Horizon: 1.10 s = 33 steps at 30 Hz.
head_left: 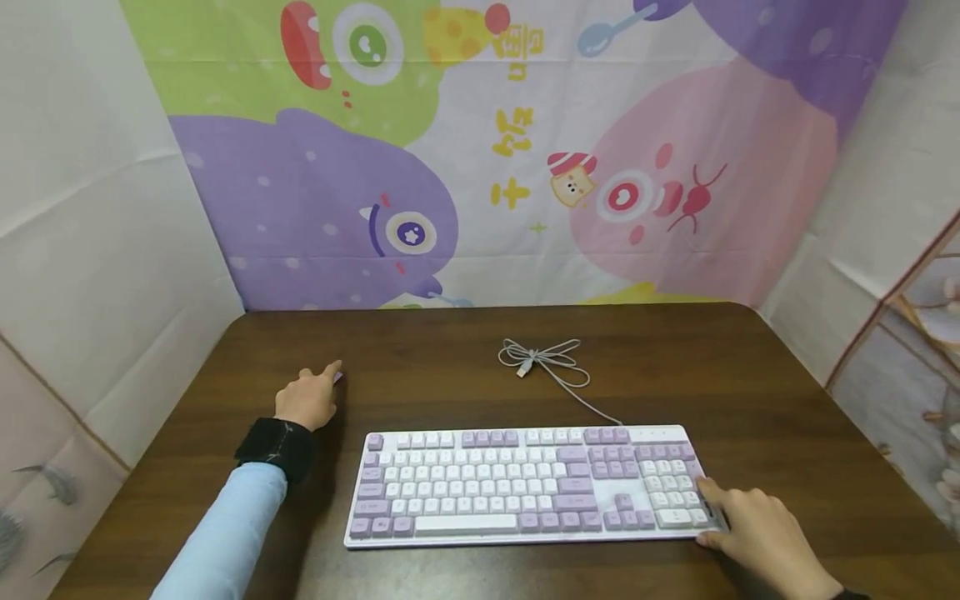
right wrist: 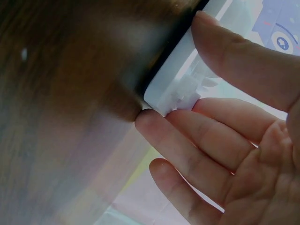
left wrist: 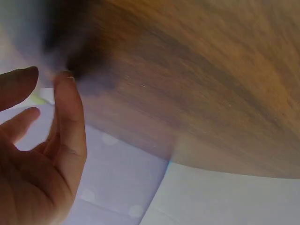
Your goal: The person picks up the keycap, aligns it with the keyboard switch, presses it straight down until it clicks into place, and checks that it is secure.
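A white and lilac keyboard [head_left: 480, 487] lies on the brown wooden table. At its right end, my right hand [head_left: 765, 533] holds the corner, the thumb against the front edge and the fingers along the short side. The right wrist view shows the same thumb [right wrist: 243, 61] and fingertips against the white keyboard edge [right wrist: 176, 75]. My left hand [head_left: 306, 400] reaches out to the left of the keyboard, index finger extended, by a small purple piece [head_left: 338, 377] partly hidden by the hand. In the left wrist view, the left hand [left wrist: 42, 159] has a gap between thumb and fingertip.
A white USB cable [head_left: 551, 354], bundled and tied, lies behind the keyboard and runs to its back edge. Beyond the table hangs a cloth with cartoon figures [head_left: 510, 150]. Pale curtains [head_left: 97, 208] flank the table on both sides.
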Each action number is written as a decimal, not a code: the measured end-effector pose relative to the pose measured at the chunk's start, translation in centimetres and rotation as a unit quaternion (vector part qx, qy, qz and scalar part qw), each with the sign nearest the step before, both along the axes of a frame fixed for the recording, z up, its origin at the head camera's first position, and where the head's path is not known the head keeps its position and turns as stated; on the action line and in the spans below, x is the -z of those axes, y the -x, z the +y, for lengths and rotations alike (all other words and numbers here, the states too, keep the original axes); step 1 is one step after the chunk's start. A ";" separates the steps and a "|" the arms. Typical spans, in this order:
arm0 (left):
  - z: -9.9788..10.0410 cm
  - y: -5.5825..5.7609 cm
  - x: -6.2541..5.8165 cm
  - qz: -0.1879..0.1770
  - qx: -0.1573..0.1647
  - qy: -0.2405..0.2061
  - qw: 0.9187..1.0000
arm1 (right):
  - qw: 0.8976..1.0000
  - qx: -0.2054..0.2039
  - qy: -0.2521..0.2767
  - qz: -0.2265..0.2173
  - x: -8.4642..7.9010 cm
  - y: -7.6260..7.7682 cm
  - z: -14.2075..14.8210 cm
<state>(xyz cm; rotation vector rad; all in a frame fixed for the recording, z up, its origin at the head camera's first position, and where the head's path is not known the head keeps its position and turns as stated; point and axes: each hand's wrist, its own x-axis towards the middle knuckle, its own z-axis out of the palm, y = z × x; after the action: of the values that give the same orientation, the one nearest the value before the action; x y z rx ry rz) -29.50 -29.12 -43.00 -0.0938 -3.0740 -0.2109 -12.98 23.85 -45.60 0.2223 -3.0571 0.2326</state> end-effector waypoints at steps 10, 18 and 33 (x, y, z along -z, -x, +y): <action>-1.3 0.8 1.2 0.073 0.010 -0.001 0.997 | 1.000 0.004 0.000 -0.003 0.0 0.1 -0.3; -0.7 0.8 0.7 0.082 0.012 -0.016 0.996 | 1.000 0.010 0.001 -0.005 -0.1 0.0 -0.2; 0.2 0.4 -0.6 0.002 0.083 0.035 0.996 | 1.000 0.008 -0.001 -0.015 0.1 0.1 0.0</action>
<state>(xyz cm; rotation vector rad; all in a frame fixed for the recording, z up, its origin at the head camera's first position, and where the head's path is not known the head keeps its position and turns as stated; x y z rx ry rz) -29.87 -28.88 -42.37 -0.3529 -3.0706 -0.1115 -13.07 23.83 -45.66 0.1975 -3.0878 0.2340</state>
